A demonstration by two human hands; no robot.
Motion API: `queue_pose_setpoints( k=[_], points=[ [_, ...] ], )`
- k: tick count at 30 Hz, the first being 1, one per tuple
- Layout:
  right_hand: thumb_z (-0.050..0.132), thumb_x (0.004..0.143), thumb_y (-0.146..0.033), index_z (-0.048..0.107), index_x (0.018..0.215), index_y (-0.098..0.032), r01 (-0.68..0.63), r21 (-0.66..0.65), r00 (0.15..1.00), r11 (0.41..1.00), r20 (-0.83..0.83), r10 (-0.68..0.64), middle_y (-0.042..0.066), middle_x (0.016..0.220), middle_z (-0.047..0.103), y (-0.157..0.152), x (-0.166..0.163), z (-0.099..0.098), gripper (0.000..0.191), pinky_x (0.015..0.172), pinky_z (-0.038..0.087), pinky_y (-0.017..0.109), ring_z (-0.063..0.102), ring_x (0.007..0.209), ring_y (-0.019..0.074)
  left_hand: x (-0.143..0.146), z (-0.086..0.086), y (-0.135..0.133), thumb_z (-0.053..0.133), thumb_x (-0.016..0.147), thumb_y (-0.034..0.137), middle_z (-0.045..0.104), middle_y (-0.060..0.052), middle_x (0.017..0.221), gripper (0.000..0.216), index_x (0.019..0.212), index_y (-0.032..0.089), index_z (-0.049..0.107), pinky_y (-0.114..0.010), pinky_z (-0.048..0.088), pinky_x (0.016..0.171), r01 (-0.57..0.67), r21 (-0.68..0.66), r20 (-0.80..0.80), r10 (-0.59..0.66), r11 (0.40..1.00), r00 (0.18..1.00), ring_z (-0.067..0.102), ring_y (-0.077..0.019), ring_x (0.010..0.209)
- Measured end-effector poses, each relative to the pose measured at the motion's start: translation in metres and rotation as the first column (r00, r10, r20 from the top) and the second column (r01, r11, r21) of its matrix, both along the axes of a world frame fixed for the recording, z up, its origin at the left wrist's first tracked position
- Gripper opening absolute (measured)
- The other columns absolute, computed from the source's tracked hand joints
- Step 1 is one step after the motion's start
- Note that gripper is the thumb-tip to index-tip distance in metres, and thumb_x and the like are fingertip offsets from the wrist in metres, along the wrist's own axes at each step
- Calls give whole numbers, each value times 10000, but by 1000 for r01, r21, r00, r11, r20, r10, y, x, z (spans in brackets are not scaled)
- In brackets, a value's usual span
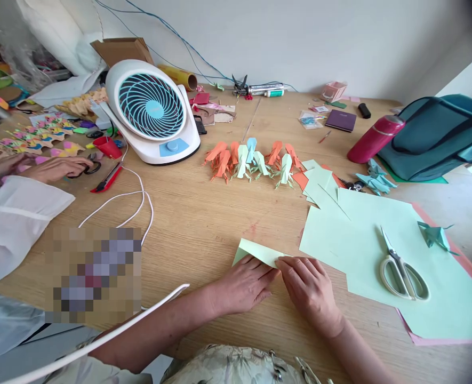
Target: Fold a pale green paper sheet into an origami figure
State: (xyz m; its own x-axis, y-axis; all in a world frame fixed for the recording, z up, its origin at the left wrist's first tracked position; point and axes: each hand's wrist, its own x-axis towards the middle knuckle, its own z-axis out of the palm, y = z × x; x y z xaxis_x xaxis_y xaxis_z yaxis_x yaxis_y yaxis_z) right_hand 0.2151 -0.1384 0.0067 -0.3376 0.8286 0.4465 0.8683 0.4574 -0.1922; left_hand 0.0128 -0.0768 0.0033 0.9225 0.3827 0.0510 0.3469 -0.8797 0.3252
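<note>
A small sheet of pale green paper (262,253) lies on the table in front of me, with one side folded over. My left hand (241,285) rests flat on it, fingers stretched out and partly under the folded flap. At the paper's right end, the thumb and fingers of my right hand (310,288) pinch the folded edge. Beyond my hands stands a group of folded paper figures, among them an orange one (222,164), a pale green one (242,160) and a blue one (252,149).
Scissors (401,274) lie on large green sheets (335,240) at right, near a teal paper figure (436,236). A red bottle (375,138) leans by a teal bag (428,138). A white fan (151,112) stands back left. Another person's hand (60,168) holds dark-handled scissors (94,164).
</note>
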Motion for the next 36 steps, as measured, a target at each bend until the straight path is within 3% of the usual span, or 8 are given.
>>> queue_pose_setpoints(
  k=[5,11,16,22,29,32,34,36],
  points=[
    [468,963,-84,595,1277,-133,-73,15,995,997,63,72,136,1279,650,-8,6,-8,342,899,463,364,600,1117,225,0,-1,-1,517,958,341,557,-95,1351,436,1360,177,480,-409,374,1064,-27,-43,3,27,999,1000,451,-269,1271],
    [420,968,-75,475,1410,-82,-100,-34,991,994,89,102,173,1389,568,-15,11,-11,445,952,499,393,517,1290,255,0,-1,-4,544,944,366,555,-82,1320,410,1324,216,516,-421,401,1018,-63,-16,-23,63,998,998,475,-282,1205],
    [434,953,-62,458,1425,-74,-95,-48,992,994,74,98,183,1394,560,-16,12,-13,473,960,515,404,514,1301,263,-2,-2,-5,534,949,352,598,-81,1228,326,1234,197,560,-407,445,933,-77,61,-39,79,995,996,523,-267,1109],
    [420,948,-59,510,1387,-92,-86,-75,995,993,49,90,178,1385,570,-14,12,-11,450,943,525,399,532,1281,259,-13,1,-6,437,980,214,644,-72,949,216,1094,162,612,-308,467,781,-83,156,95,68,984,993,592,-185,869],
    [464,934,-51,563,1323,-58,-90,-102,995,991,36,94,188,1388,565,-13,12,-12,401,925,506,410,540,1255,274,-22,2,-7,568,930,203,506,12,678,248,692,181,503,-260,420,609,-220,240,261,155,946,953,493,-121,626],
    [459,931,-52,574,1315,-79,-84,-97,996,992,26,87,176,1376,579,-12,12,-12,402,915,505,404,549,1245,270,-26,5,-8,623,895,216,498,8,726,180,745,177,533,-237,427,608,-304,223,385,203,926,900,490,-109,648],
    [454,933,-60,581,1310,-95,-79,-96,996,992,21,82,170,1376,581,-12,12,-12,400,913,503,405,554,1238,270,-28,8,-11,669,858,213,511,1,769,72,896,186,614,-241,447,645,-351,243,436,222,904,872,508,-115,687],
    [455,936,-69,580,1313,-99,-76,-107,997,991,19,78,169,1386,572,-12,13,-13,398,915,499,409,551,1242,274,-27,12,-13,685,845,215,561,-8,826,264,1106,226,646,-267,464,726,-356,314,406,214,880,889,524,-123,723]
  ],
)
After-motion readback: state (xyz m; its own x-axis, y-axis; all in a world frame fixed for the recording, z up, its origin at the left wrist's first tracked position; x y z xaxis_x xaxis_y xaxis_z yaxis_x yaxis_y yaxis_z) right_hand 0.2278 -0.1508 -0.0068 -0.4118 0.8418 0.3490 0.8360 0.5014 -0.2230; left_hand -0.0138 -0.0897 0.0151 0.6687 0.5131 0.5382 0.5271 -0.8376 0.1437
